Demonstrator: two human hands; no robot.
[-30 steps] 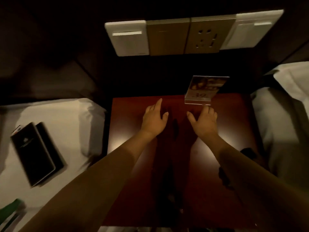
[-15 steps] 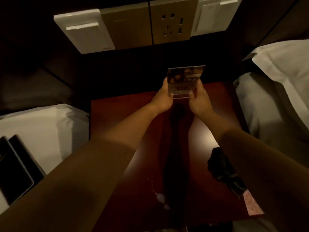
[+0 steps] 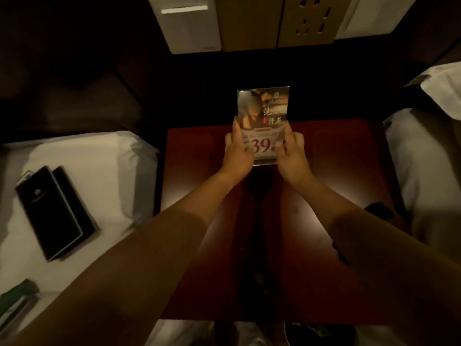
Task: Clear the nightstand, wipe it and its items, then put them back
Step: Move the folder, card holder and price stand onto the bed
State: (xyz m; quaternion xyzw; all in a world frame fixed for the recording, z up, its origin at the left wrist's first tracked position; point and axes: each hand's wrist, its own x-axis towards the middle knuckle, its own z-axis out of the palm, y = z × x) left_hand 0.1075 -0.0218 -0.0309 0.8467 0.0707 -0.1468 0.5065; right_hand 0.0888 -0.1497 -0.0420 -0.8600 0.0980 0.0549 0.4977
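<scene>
A clear acrylic sign holder point(image 3: 264, 113) with a printed card reading "39" is held up over the back of the dark red nightstand point(image 3: 194, 176), its face tilted toward the camera. My left hand point(image 3: 237, 153) grips its left edge and my right hand point(image 3: 290, 156) grips its right edge. A dark cloth point(image 3: 379, 211) lies at the nightstand's right edge, partly hidden by my right forearm.
A bed with a white pillow point(image 3: 84, 171) is on the left, with a black folder point(image 3: 55, 211) and a green item point(image 3: 17, 295) lying on it. Another bed point(image 3: 424, 171) is on the right. A switch and socket panel point(image 3: 249, 21) is on the wall behind.
Both hands went from hovering open over the nightstand to gripping the sign holder at its sides. The holder is now lifted and tipped toward the camera.
</scene>
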